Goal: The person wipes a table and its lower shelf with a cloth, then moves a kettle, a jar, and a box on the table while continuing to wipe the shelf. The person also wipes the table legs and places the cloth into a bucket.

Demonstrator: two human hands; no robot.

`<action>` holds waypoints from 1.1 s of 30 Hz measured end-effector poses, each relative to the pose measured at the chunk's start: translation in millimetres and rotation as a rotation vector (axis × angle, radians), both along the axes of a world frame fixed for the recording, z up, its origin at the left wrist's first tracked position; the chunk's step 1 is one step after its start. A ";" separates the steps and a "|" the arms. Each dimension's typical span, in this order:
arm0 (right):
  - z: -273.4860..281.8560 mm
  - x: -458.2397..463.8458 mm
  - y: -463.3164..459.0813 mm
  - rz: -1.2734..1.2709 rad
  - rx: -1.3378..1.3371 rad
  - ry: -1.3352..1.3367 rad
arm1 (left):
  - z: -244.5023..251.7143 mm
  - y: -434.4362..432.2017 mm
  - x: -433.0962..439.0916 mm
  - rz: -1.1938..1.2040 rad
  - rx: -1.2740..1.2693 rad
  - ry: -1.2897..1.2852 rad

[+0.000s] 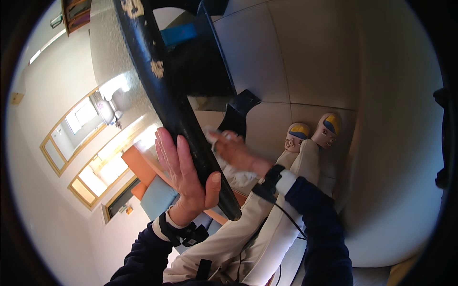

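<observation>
The dark edge of a table (171, 96) runs from the top down to the middle, its coating chipped in places. My left hand (188, 171) lies against this edge near its lower end, fingers extended and thumb apart, holding nothing. Beyond the edge, on its right, my right hand (232, 150) is blurred and bent around a white cloth (241, 177), part of which hangs below the fingers. Whether the cloth touches the table's underside, I cannot tell. The glossy tabletop (111, 43) reflects bright light. A strap with a dark device sits on each wrist.
Under the table stand a black support (200, 68) and a curved black leg (236, 111), with a blue object (179, 34) nearby. My legs and decorated slippers (326, 130) are on the tiled floor. An orange and blue sofa (157, 193) lies left; a cable hangs from my right wrist.
</observation>
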State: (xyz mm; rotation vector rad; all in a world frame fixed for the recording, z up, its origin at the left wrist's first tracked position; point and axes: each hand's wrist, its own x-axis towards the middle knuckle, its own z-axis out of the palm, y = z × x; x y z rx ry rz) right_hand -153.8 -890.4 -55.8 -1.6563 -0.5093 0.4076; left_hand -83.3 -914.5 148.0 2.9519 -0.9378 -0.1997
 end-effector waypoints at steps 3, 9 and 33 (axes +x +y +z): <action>-62.1 5.2 17.4 -0.108 -0.014 0.335 | -1.7 0.7 0.6 -0.003 -0.016 -0.011; -69.7 -3.7 40.8 -0.149 -0.029 0.508 | -3.0 -0.5 1.5 0.008 -0.014 0.004; -26.7 -15.1 12.7 -0.159 0.285 0.104 | 1.1 -1.9 -2.4 -0.020 0.114 0.030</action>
